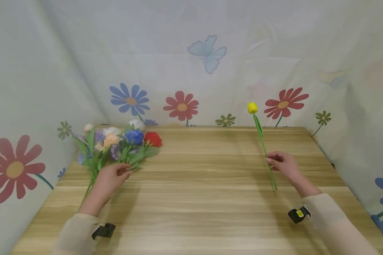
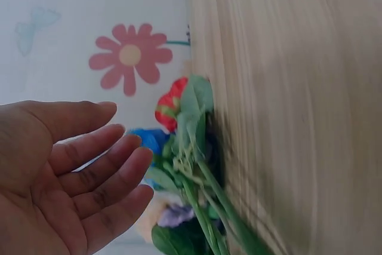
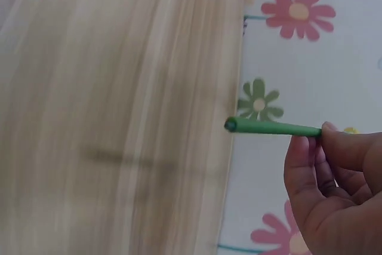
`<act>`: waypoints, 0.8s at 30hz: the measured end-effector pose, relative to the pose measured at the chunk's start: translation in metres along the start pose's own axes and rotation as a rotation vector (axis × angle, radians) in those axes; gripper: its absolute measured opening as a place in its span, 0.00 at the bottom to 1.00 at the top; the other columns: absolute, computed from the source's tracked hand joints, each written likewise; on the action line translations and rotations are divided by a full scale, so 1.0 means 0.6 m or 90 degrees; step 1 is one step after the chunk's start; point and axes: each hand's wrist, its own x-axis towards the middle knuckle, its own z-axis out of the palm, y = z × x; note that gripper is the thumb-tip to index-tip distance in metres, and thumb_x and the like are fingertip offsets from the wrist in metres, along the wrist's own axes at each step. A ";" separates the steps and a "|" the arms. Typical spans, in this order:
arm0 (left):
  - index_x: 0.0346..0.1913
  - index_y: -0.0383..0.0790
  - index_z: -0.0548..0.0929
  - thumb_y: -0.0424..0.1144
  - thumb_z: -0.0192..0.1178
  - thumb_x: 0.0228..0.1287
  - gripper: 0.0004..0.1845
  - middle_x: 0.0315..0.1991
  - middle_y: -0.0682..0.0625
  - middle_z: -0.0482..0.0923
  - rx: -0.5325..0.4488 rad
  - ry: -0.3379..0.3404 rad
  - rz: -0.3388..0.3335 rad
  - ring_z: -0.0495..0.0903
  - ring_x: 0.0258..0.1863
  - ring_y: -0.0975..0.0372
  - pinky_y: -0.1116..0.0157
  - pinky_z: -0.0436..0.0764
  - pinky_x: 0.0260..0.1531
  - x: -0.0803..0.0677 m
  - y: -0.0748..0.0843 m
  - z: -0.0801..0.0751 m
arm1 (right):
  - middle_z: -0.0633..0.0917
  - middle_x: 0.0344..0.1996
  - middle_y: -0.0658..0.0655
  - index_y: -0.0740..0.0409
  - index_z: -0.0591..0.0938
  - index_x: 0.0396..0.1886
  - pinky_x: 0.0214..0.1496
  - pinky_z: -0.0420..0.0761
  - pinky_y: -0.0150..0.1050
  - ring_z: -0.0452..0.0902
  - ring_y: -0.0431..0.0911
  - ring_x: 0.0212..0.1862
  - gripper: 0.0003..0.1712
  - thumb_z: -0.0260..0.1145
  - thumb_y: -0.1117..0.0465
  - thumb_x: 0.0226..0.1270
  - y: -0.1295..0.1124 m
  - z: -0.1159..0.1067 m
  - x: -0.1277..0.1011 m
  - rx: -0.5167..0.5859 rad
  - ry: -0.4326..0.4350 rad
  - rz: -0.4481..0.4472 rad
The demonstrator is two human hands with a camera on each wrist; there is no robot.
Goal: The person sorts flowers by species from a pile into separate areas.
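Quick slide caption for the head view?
Right hand pinches a yellow tulip by its stem; left hand reaches the bouquet on the wooden table.

Yellow tulip (image 1: pixel 252 107), green stem (image 1: pixel 265 152); wood-grain table (image 1: pixel 210 198)

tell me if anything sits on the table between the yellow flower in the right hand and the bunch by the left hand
Nothing visible does. The right hand pinches the yellow flower by its stem, and only bare table lies between it and the bunch of flowers near the open left hand.
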 end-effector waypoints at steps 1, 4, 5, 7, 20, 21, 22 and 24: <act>0.59 0.27 0.82 0.39 0.61 0.73 0.20 0.47 0.33 0.86 0.009 0.003 -0.005 0.86 0.44 0.43 0.48 0.86 0.41 -0.001 -0.008 -0.002 | 0.86 0.43 0.62 0.83 0.73 0.60 0.37 0.85 0.26 0.76 0.26 0.34 0.21 0.58 0.67 0.79 0.007 -0.008 -0.001 -0.010 0.001 0.003; 0.61 0.26 0.80 0.37 0.60 0.73 0.21 0.48 0.31 0.86 0.035 0.009 -0.012 0.86 0.45 0.41 0.46 0.86 0.42 -0.001 -0.034 -0.009 | 0.87 0.39 0.57 0.85 0.72 0.60 0.36 0.84 0.25 0.76 0.26 0.34 0.22 0.57 0.66 0.79 0.025 -0.034 -0.006 -0.027 -0.005 0.018; 0.61 0.25 0.80 0.37 0.59 0.73 0.21 0.48 0.30 0.85 0.043 0.009 -0.016 0.86 0.45 0.40 0.45 0.86 0.42 -0.001 -0.041 -0.012 | 0.86 0.39 0.55 0.85 0.72 0.60 0.36 0.84 0.25 0.75 0.25 0.34 0.23 0.57 0.66 0.79 0.031 -0.043 -0.007 -0.030 -0.006 0.026; 0.63 0.24 0.78 0.37 0.58 0.74 0.22 0.49 0.29 0.85 0.056 0.004 -0.024 0.85 0.47 0.39 0.44 0.85 0.44 0.000 -0.055 -0.016 | 0.86 0.37 0.52 0.86 0.70 0.61 0.36 0.84 0.25 0.75 0.25 0.33 0.24 0.57 0.66 0.79 0.045 -0.061 -0.010 -0.038 -0.008 0.043; 0.60 0.22 0.80 0.35 0.60 0.70 0.21 0.49 0.27 0.85 0.100 -0.016 -0.053 0.83 0.48 0.35 0.39 0.82 0.48 -0.002 -0.101 -0.024 | 0.79 0.52 0.84 0.86 0.72 0.60 0.33 0.82 0.27 0.77 0.30 0.33 0.22 0.55 0.67 0.79 0.123 -0.143 -0.031 -0.192 0.053 0.080; 0.60 0.22 0.80 0.35 0.60 0.70 0.21 0.50 0.27 0.84 0.105 -0.019 -0.057 0.83 0.49 0.34 0.39 0.82 0.48 -0.003 -0.104 -0.025 | 0.79 0.52 0.84 0.86 0.72 0.59 0.33 0.82 0.28 0.77 0.31 0.33 0.22 0.56 0.68 0.78 0.128 -0.146 -0.031 -0.199 0.057 0.080; 0.59 0.22 0.80 0.35 0.59 0.70 0.21 0.50 0.27 0.84 0.110 -0.023 -0.061 0.83 0.49 0.34 0.39 0.82 0.49 -0.004 -0.107 -0.026 | 0.79 0.52 0.84 0.86 0.73 0.59 0.33 0.84 0.30 0.80 0.36 0.34 0.22 0.56 0.68 0.78 0.133 -0.150 -0.031 -0.205 0.060 0.081; 0.58 0.22 0.80 0.34 0.59 0.70 0.20 0.50 0.27 0.84 0.115 -0.031 -0.066 0.83 0.49 0.34 0.39 0.82 0.49 -0.006 -0.112 -0.028 | 0.79 0.52 0.84 0.86 0.73 0.59 0.33 0.85 0.32 0.83 0.40 0.34 0.22 0.57 0.68 0.77 0.142 -0.155 -0.030 -0.213 0.064 0.083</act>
